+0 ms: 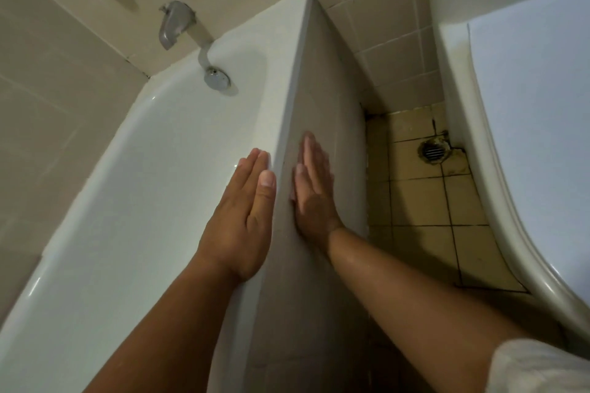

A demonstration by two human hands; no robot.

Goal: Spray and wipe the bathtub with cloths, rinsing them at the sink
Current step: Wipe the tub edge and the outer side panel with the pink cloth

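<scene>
left hand (245, 210) flat on bathtub (178, 143) rim, right hand (314, 191) flat at its 3 o'clock, both empty; gloss maybe wet, leaning cd slip.

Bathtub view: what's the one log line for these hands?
left hand: flat on bathtub rim | right hand: flat against side panel | cloth: none visible | spray: none visible

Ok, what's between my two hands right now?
Only the bathtub's outer edge, seen in the head view. The left hand lies flat on the white rim, and the right hand lies flat on the tiled side panel.
</scene>
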